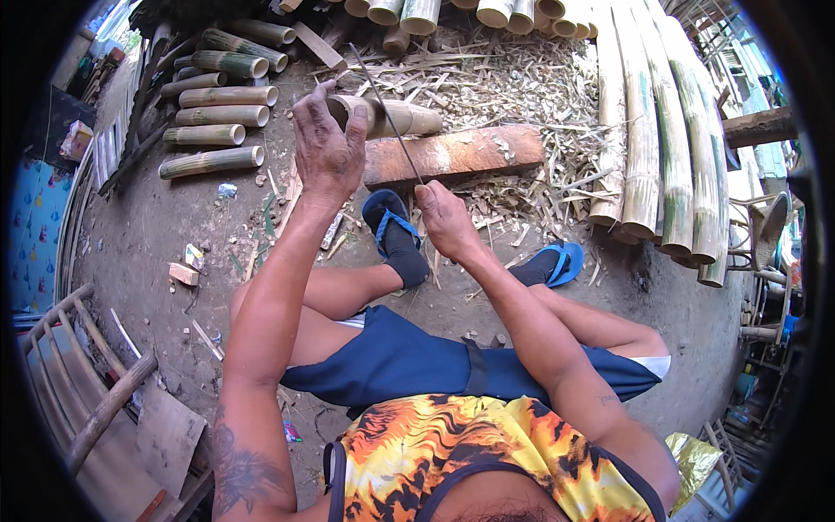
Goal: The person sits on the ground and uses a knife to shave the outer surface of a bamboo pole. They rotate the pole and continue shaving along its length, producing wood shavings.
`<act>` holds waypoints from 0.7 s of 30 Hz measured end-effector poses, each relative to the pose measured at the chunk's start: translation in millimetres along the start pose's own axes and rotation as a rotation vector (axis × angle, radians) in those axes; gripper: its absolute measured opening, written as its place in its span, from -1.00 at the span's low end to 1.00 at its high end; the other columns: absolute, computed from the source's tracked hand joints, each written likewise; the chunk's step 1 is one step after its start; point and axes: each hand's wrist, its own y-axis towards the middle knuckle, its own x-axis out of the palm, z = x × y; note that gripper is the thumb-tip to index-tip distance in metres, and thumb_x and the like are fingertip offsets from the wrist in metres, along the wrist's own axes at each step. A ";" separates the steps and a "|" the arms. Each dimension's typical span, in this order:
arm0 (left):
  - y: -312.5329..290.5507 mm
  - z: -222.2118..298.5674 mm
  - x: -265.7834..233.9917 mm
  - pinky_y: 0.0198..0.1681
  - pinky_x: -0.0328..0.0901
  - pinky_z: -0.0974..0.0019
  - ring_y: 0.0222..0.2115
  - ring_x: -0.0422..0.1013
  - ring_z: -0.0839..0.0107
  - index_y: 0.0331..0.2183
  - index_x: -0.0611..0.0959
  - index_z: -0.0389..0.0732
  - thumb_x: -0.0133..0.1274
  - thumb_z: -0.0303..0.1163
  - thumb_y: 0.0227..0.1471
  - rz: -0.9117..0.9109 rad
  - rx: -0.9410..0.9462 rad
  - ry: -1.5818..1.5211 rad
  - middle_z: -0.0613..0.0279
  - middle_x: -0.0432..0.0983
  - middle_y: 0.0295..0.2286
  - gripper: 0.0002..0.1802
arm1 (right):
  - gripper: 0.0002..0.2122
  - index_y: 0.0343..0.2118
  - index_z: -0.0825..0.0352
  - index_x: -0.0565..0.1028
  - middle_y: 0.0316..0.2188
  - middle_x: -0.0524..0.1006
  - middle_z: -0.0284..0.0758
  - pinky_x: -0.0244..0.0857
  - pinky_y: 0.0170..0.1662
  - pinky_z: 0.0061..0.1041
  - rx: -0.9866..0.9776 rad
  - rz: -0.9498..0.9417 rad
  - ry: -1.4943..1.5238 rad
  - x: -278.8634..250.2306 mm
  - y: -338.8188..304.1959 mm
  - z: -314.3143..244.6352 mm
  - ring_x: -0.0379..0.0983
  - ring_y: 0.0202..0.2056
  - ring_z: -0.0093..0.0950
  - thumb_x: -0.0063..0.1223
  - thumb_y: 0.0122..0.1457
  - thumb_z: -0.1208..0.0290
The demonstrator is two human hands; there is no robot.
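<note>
A short bamboo tube lies just beyond a reddish-brown wooden block, its open end facing left. My left hand is at that open end, thumb by the rim and fingers bent around it. In my closed right hand is a knife with a long, thin, dark blade; the fist hides its handle. The blade points away and to the left, crossing over the tube near its open end. Whether its edge touches the bamboo I cannot tell.
Several cut bamboo tubes lie stacked at the left, with more tube ends at the far edge. Long bamboo poles lean at the right. Shavings cover the ground beyond the block. My sandalled feet rest just nearer.
</note>
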 end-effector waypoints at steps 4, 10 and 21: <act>-0.4 -5.2 -3.7 0.08 0.18 -0.01 -0.03 0.25 -0.04 0.05 0.34 -0.25 0.06 -0.14 0.14 -0.007 0.012 -0.019 -0.10 0.25 -0.11 -0.45 | -0.36 -0.38 0.46 0.46 -0.44 0.49 0.16 0.27 -0.20 -0.04 0.491 0.093 -0.061 15.8 21.5 7.3 0.46 -0.27 0.14 -0.38 0.36 -0.15; 20.5 -9.0 -12.3 0.15 0.15 0.02 0.01 0.22 0.01 0.11 0.33 -0.21 0.08 -0.15 0.15 0.069 -0.096 -0.190 -0.07 0.21 -0.05 -0.41 | -0.26 -0.35 0.48 0.52 -0.40 0.56 0.05 0.36 -0.17 -0.10 0.782 -0.077 -0.125 -18.4 16.9 88.9 0.54 -0.30 -0.01 -0.43 0.31 -0.26; 15.4 -5.8 -9.2 0.10 0.18 0.06 -0.03 0.27 0.03 0.02 0.35 -0.28 0.10 -0.18 -0.03 -0.110 0.236 -0.091 -0.08 0.25 -0.09 -0.39 | -0.37 -0.49 0.42 0.37 -0.60 0.36 -0.19 0.25 -0.40 -0.24 0.068 0.077 0.035 -8.2 -1.4 -16.9 0.35 -0.55 -0.27 -0.36 0.36 -0.18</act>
